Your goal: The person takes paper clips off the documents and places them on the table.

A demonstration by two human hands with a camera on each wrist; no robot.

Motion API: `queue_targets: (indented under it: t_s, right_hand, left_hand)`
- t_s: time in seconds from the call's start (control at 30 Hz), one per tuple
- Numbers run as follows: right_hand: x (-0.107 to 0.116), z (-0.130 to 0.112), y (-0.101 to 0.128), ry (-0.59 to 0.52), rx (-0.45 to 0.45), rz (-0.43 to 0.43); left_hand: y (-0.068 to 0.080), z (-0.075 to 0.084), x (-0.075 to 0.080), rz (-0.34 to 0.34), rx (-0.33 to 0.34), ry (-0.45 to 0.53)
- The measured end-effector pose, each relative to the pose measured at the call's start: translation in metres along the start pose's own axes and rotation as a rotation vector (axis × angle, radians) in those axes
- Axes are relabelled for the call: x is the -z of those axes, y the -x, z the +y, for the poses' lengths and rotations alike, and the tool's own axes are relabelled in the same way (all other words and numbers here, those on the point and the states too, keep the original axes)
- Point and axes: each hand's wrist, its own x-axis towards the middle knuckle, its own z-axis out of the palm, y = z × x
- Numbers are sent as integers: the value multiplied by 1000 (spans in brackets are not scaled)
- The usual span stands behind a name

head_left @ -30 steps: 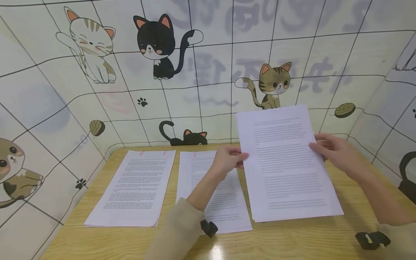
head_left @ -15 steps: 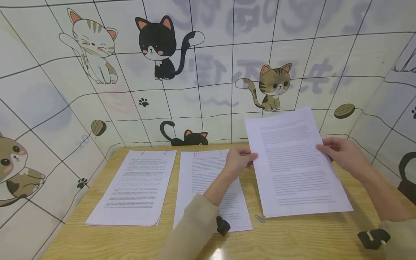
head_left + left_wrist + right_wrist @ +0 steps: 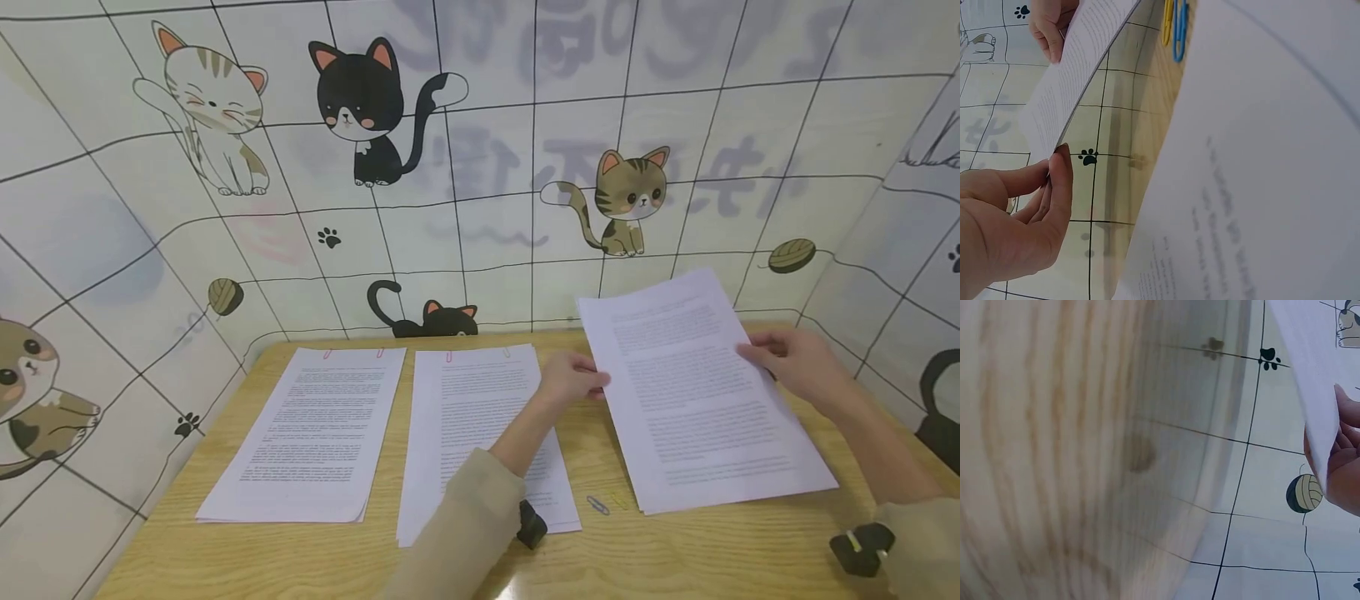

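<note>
A: What is held, and where is it placed?

B: A set of printed sheets (image 3: 705,417) is held at the right of the desk (image 3: 720,558), tilted up from its surface, with the upper edge seen against the cat-patterned wall (image 3: 487,279). Whether the lower edge is in contact with the desk cannot be told.

A: How are the fingers arranged?

B: By the left hand (image 3: 566,381), the left edge is pinched, the fingers being drawn together with the paper caught between thumb and fingertips. By the right hand (image 3: 802,367), the opposite edge is likewise gripped, the thumb being laid on the printed face.

A: What is shown alongside?

B: Two further piles are displayed. The left stack (image 3: 303,433) is fitted with two red clips (image 3: 327,354) along its top; the middle stack (image 3: 483,375), with one red clip (image 3: 449,357) and one pale clip (image 3: 506,352). The middle stack is partly covered by the left sleeve (image 3: 465,517). A blue paper clip (image 3: 597,505) and a yellow paper clip (image 3: 618,499) are seen loose on the desk, between the middle stack and the held sheets.
</note>
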Motion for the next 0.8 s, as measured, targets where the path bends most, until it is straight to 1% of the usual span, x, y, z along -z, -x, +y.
queue_targets:
  t_s: [0.13, 0.27, 0.43, 0.5, 0.63, 0.8]
  right_hand:
    - [-2, 8, -4, 15, 1, -25]
    - [-4, 14, -5, 52, 0, -33]
    - [-5, 20, -5, 78, 2, -51]
    - [-6, 23, -4, 75, -12, -68]
    - [-8, 27, -3, 73, -41, -93]
    - [-7, 33, -2, 81, -53, -105]
  left_hand:
    - [-1, -1, -4, 10, 31, -14]
    - [-3, -2, -7, 24, 60, 2]
    - [-5, -4, -11, 23, 50, -2]
    - [-6, -6, -13, 19, 43, -12]
    - [-8, -8, -15, -19, 50, -42]
    - [-10, -9, -17, -93, 71, -169]
